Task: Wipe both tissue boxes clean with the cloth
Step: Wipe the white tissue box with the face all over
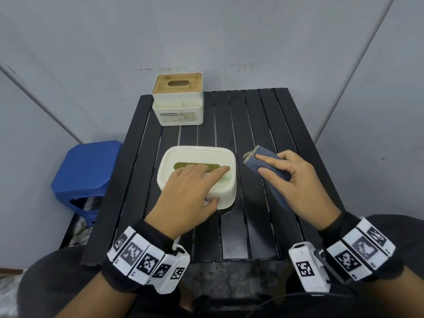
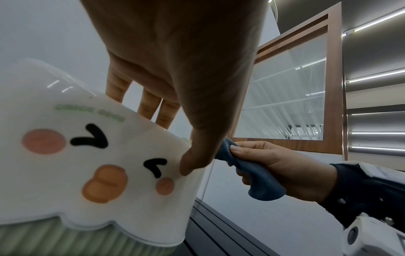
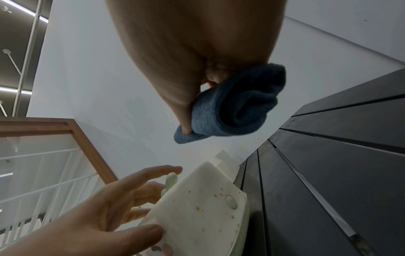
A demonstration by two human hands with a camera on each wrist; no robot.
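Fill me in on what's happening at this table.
A person is cleaning tissue boxes. The left hand rests on the near box, fingers spread over its top and thumb against its front side. The right hand grips a rolled blue cloth just right of that box, not touching it. The far box, with a wooden lid, sits untouched at the back of the black table.

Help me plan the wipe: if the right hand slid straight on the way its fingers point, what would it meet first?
Probably the near tissue box, though depth is unclear; the right hand points left with the cloth.
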